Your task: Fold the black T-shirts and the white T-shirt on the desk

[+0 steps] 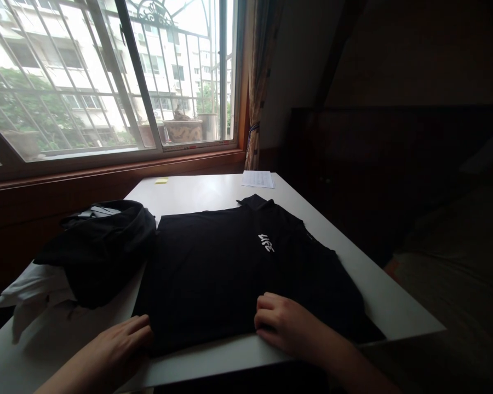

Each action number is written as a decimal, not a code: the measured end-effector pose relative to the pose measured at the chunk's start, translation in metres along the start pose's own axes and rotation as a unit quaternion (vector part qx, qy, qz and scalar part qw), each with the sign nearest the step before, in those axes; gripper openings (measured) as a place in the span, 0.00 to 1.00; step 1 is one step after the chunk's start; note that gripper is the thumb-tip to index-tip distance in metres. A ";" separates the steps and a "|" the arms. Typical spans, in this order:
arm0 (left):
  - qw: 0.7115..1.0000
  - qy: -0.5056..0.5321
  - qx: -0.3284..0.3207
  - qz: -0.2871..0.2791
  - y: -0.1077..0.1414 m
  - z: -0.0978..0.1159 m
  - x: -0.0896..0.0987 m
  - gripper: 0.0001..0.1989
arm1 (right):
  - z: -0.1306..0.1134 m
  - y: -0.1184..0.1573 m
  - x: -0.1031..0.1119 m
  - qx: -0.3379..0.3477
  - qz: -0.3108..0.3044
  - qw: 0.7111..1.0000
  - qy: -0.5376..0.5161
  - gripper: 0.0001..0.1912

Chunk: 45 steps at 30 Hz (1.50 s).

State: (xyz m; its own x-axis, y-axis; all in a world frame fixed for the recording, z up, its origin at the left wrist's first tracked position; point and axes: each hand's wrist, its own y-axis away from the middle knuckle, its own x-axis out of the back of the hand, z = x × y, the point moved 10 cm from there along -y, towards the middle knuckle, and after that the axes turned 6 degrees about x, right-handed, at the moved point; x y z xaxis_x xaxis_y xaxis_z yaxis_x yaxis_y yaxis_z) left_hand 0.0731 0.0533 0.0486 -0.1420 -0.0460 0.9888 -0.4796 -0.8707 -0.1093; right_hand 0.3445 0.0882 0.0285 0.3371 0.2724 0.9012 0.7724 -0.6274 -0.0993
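The shirt [213, 268] lies spread flat on the worktop [213, 364], its near edge running close to the worktop's front edge. Its right near corner reaches that front edge. Left hand [125, 342]: fingers bent over the shirt's near left corner; whether cloth is pinched cannot be told, the thumb being hidden. Right hand [281, 323]: fingers curled tight, grasping the shirt's near edge. Room for movement: a narrow strip of worktop shows in front, a wider one along the right side, and a broad area beyond the shirt. To the left, the pile [107, 251] sits just beside the shirt; its pale cloth [36, 287] overhangs the worktop's left edge.

Materials: shirt of smooth, dark, matt fabric, with a pointed collar [254, 201] and white "LIFE" lettering [266, 243]. Pile rounded, loosely folded, black over pale. Worktop white and glossy. Paper [258, 179], flat and printed, lies near the far right corner.
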 end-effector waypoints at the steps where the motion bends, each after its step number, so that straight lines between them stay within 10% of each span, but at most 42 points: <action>1: 1.000 0.001 -0.016 0.009 0.001 0.002 0.001 0.13 | -0.001 0.000 0.000 0.003 -0.001 1.000 0.001 0.04; 23: 0.987 -0.046 -0.095 0.120 -0.004 0.033 0.059 0.22 | -0.022 -0.044 -0.002 0.019 0.019 1.000 -0.016 0.06; 37: 0.974 -0.045 -0.114 0.189 0.004 0.010 0.048 0.11 | -0.050 -0.078 -0.030 0.038 -0.069 0.995 0.056 0.03; 45: 0.963 -0.078 -0.111 0.232 0.013 0.001 0.042 0.12 | -0.058 -0.077 -0.006 0.035 0.018 0.987 0.156 0.07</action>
State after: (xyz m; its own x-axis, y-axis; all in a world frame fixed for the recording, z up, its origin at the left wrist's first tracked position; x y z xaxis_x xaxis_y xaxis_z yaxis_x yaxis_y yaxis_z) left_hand 0.0620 0.0391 0.0894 -0.2617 -0.4927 0.8299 -0.5714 -0.6139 -0.5446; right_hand 0.2520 0.0921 0.0549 0.1905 0.0068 0.9817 0.8019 -0.5779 -0.1516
